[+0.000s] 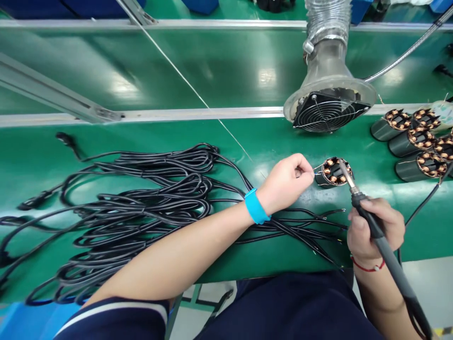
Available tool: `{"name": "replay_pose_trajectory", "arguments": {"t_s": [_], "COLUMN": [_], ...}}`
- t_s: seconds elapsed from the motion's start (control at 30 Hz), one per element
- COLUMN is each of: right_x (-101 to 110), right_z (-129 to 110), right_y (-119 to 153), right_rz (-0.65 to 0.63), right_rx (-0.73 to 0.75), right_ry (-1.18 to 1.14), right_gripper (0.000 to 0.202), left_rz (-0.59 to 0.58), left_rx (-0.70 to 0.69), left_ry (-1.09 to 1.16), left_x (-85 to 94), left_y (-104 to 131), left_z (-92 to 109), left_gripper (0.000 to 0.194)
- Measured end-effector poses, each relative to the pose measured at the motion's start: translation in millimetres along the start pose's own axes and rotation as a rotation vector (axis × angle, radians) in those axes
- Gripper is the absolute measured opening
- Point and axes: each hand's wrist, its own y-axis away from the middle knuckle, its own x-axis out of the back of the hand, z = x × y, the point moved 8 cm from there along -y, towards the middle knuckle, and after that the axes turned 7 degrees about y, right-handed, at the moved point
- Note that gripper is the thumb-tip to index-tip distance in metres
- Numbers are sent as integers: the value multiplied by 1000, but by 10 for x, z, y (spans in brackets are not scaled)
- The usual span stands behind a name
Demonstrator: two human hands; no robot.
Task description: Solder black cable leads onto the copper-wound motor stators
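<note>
A dark cylindrical motor stator (332,173) with copper windings stands on the green bench. My left hand (288,182), with a blue band at the wrist, is pinched at the stator's left side around a thin wire that runs to its rim. In my right hand (377,229) is a soldering iron (373,219), held by its dark handle. The iron's metal tip reaches the top right part of the stator; whether it touches cannot be made out. Loose black cable ends (314,236) lie below the stator.
Coiled black cables (152,203) cover the bench's left side. A fume extractor (327,101) with a fan grille hangs above and behind the stator. Several more stators (406,141) stand at the right. A metal rail (198,114) crosses the back of the green bench (226,269).
</note>
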Motion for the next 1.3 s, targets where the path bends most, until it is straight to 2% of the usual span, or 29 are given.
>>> {"name": "replay_pose_trajectory", "arguments": {"t_s": [0.13,0.43,0.77,0.93,1.1,1.3], "right_x": [-29,-112,-124,-81,-122,-76], "right_z": [-43,-57,-64,-66,-67,-77], "right_y": [18,1,-9,-11,6,-56], "right_rz": [-30,-121,-146,-84,-120,-72], "right_rx": [71,58,51,57,89,54], "right_ry": [-68,-77,-93,-79,-97,20], "right_gripper": [17,22,24,25,29,33], "left_rz": [22,34,50,42,42,52], "left_rx": [45,19,21,2,-1,21], "left_ry": [54,89,95,90,79,91], "left_x": [7,2,18,14,18,19], "left_y": [5,11,16,18,13,18], "left_z": [-42,13,38,49,49,43], "left_gripper": [14,16,16,16,15,15]}}
